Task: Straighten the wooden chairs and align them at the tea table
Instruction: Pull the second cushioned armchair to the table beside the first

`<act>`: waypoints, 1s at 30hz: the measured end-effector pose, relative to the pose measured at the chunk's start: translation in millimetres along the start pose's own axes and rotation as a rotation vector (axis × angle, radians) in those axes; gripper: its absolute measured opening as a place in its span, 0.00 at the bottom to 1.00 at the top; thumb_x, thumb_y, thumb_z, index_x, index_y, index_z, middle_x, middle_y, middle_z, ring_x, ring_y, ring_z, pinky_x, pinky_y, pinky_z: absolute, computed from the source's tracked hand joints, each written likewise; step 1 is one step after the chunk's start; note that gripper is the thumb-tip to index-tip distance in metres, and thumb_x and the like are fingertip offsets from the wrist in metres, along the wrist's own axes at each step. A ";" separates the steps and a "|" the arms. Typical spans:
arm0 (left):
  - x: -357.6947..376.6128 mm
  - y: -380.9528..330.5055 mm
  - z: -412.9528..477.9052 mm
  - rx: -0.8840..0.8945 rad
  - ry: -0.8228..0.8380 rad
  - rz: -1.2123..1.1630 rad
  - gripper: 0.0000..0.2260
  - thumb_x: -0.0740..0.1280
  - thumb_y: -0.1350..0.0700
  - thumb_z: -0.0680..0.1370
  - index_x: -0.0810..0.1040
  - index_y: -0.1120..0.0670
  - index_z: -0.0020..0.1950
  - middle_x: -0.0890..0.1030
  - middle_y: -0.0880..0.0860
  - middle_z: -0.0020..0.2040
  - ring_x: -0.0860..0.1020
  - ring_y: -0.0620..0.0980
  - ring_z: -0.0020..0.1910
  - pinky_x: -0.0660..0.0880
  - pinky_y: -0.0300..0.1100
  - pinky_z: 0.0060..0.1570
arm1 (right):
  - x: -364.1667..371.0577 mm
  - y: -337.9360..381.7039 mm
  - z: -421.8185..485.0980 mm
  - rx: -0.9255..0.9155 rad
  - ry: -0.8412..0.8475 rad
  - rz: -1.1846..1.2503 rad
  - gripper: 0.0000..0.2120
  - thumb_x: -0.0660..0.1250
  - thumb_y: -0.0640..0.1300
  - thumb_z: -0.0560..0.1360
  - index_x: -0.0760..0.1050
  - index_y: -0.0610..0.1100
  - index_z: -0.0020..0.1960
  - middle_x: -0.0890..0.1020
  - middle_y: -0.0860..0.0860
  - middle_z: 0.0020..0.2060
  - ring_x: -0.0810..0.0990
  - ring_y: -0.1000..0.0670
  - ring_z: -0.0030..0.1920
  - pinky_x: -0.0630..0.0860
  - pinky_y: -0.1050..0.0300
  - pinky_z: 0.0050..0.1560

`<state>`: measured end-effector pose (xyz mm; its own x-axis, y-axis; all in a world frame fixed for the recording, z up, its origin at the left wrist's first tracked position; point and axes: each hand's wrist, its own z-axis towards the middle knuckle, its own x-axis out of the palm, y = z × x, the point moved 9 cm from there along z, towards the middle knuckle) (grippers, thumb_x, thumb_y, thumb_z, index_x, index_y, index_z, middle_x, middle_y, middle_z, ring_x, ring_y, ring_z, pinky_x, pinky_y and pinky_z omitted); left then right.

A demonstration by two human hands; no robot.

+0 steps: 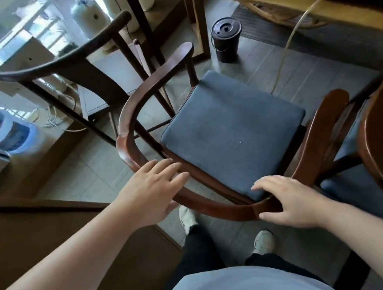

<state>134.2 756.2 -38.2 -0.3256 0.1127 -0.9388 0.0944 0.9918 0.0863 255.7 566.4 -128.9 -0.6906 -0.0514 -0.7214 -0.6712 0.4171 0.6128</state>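
A dark chair [72, 60] stands at the left, close beside the middle chair's curved rail [125, 129]. The left hand [152, 191] lies on that rail, fingers straight and slightly spread. Bare floor [261, 72] separates its blue cushion [232, 132] from the tea table [288, 3]. The right hand [290, 200] rests on the rail, fingers loosely spread, thumb on the near face. A third chair [374, 133] crowds the right edge.

Daylight glare upper left; edges warped, soft.
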 end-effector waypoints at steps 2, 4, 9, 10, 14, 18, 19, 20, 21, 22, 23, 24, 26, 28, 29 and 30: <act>-10.7 2.9 4.2 0.063 -0.033 0.010 0.33 0.73 0.39 0.68 0.71 0.51 0.69 0.75 0.55 0.67 0.70 0.58 0.68 0.68 0.55 0.66 | -1.5 17.0 -1.9 0.022 -0.082 0.075 0.31 0.65 0.65 0.67 0.70 0.52 0.66 0.74 0.56 0.64 0.69 0.55 0.66 0.66 0.53 0.67; -13.0 6.3 8.8 0.137 -0.061 -0.003 0.31 0.71 0.37 0.68 0.73 0.50 0.67 0.77 0.53 0.65 0.73 0.56 0.66 0.68 0.55 0.65 | 0.0 28.6 -0.8 0.055 -0.119 0.128 0.31 0.64 0.66 0.68 0.70 0.53 0.66 0.72 0.58 0.64 0.68 0.57 0.66 0.65 0.55 0.68; 2.4 26.9 21.5 0.317 -0.052 -0.145 0.28 0.59 0.32 0.73 0.74 0.47 0.66 0.78 0.50 0.64 0.75 0.53 0.64 0.65 0.55 0.67 | -6.7 32.1 5.3 0.199 -0.190 0.236 0.30 0.66 0.64 0.68 0.69 0.55 0.67 0.71 0.62 0.62 0.68 0.62 0.64 0.65 0.60 0.66; 4.4 33.0 22.3 0.342 -0.062 -0.180 0.28 0.59 0.32 0.73 0.74 0.48 0.65 0.79 0.50 0.63 0.75 0.53 0.64 0.66 0.54 0.66 | -4.4 32.9 4.4 0.223 -0.180 0.247 0.30 0.67 0.62 0.67 0.69 0.55 0.67 0.72 0.62 0.63 0.68 0.63 0.65 0.65 0.61 0.67; 19.0 74.7 23.0 0.447 -0.057 -0.262 0.31 0.63 0.30 0.71 0.76 0.51 0.64 0.80 0.50 0.61 0.75 0.53 0.63 0.71 0.51 0.63 | 25.6 51.0 6.3 0.281 -0.119 0.257 0.31 0.66 0.55 0.65 0.69 0.54 0.68 0.71 0.60 0.65 0.64 0.63 0.67 0.58 0.64 0.69; 53.6 104.9 24.2 0.529 -0.010 -0.196 0.27 0.69 0.36 0.68 0.75 0.50 0.60 0.81 0.49 0.56 0.79 0.53 0.56 0.77 0.49 0.55 | 68.2 62.1 15.6 0.408 -0.135 0.123 0.33 0.67 0.56 0.65 0.66 0.56 0.70 0.68 0.60 0.66 0.64 0.60 0.68 0.53 0.49 0.74; 60.7 109.7 26.1 0.536 -0.009 -0.204 0.24 0.72 0.39 0.67 0.75 0.50 0.58 0.82 0.49 0.52 0.80 0.53 0.51 0.79 0.48 0.49 | 72.4 63.0 19.6 0.447 -0.199 0.090 0.34 0.68 0.54 0.63 0.67 0.55 0.69 0.71 0.58 0.65 0.68 0.57 0.67 0.55 0.47 0.73; 66.1 111.3 27.0 0.544 -0.011 -0.222 0.21 0.74 0.43 0.66 0.75 0.50 0.54 0.82 0.48 0.47 0.81 0.52 0.46 0.79 0.46 0.43 | 72.2 63.3 22.1 0.465 -0.294 0.072 0.33 0.69 0.52 0.61 0.68 0.55 0.67 0.76 0.55 0.62 0.74 0.52 0.63 0.58 0.47 0.72; 68.8 110.3 27.5 0.561 -0.024 -0.238 0.18 0.74 0.46 0.66 0.75 0.50 0.50 0.82 0.48 0.43 0.81 0.52 0.41 0.79 0.45 0.37 | 70.9 64.0 22.1 0.476 -0.385 0.061 0.32 0.68 0.49 0.59 0.70 0.54 0.63 0.80 0.53 0.57 0.78 0.49 0.58 0.61 0.48 0.69; 69.0 109.6 28.2 0.587 -0.047 -0.243 0.14 0.73 0.47 0.67 0.76 0.51 0.47 0.81 0.47 0.39 0.80 0.51 0.37 0.78 0.44 0.33 | 69.2 64.6 21.9 0.484 -0.461 0.051 0.29 0.65 0.47 0.58 0.72 0.54 0.60 0.82 0.52 0.52 0.81 0.47 0.53 0.62 0.49 0.66; 68.4 110.0 28.3 0.607 -0.068 -0.237 0.10 0.70 0.48 0.68 0.77 0.51 0.45 0.81 0.47 0.37 0.79 0.51 0.35 0.77 0.43 0.31 | 66.7 64.6 22.3 0.484 -0.516 0.037 0.25 0.62 0.46 0.59 0.73 0.53 0.57 0.82 0.51 0.49 0.81 0.46 0.50 0.63 0.48 0.64; 68.5 111.1 28.0 0.621 -0.088 -0.230 0.08 0.67 0.49 0.69 0.78 0.52 0.44 0.81 0.47 0.37 0.79 0.50 0.34 0.76 0.43 0.30 | 64.2 65.4 21.4 0.481 -0.559 0.023 0.22 0.60 0.45 0.60 0.74 0.51 0.54 0.82 0.51 0.46 0.81 0.45 0.48 0.63 0.48 0.64; 68.2 113.3 28.8 0.644 -0.116 -0.224 0.08 0.65 0.50 0.71 0.79 0.52 0.44 0.82 0.47 0.38 0.80 0.50 0.35 0.76 0.43 0.30 | 63.3 66.9 19.0 0.481 -0.609 0.000 0.19 0.58 0.44 0.62 0.77 0.47 0.51 0.82 0.50 0.45 0.80 0.45 0.47 0.62 0.48 0.64; 71.2 114.6 28.5 0.661 -0.119 -0.221 0.08 0.67 0.49 0.72 0.78 0.52 0.44 0.82 0.47 0.37 0.79 0.51 0.35 0.76 0.43 0.29 | 64.9 69.4 18.5 0.484 -0.626 -0.021 0.18 0.59 0.44 0.63 0.78 0.46 0.50 0.81 0.50 0.44 0.78 0.46 0.47 0.62 0.47 0.64; 73.2 115.2 29.0 0.671 -0.117 -0.215 0.08 0.67 0.48 0.72 0.78 0.52 0.44 0.81 0.47 0.37 0.79 0.51 0.34 0.76 0.43 0.29 | 65.1 69.9 18.7 0.488 -0.636 -0.029 0.18 0.59 0.44 0.63 0.78 0.46 0.50 0.81 0.50 0.44 0.77 0.47 0.48 0.62 0.46 0.64; 73.9 117.1 30.4 0.676 -0.118 -0.209 0.09 0.66 0.48 0.72 0.78 0.53 0.44 0.81 0.47 0.37 0.79 0.51 0.34 0.76 0.43 0.30 | 65.2 70.1 20.9 0.492 -0.644 -0.036 0.18 0.59 0.45 0.63 0.78 0.46 0.50 0.81 0.50 0.44 0.77 0.47 0.48 0.63 0.45 0.64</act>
<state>149.8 878.9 -107.6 -0.3001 -0.1211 -0.9462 0.6159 0.7329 -0.2891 169.2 611.2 -139.7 -0.2795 0.3976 -0.8739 -0.3916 0.7839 0.4819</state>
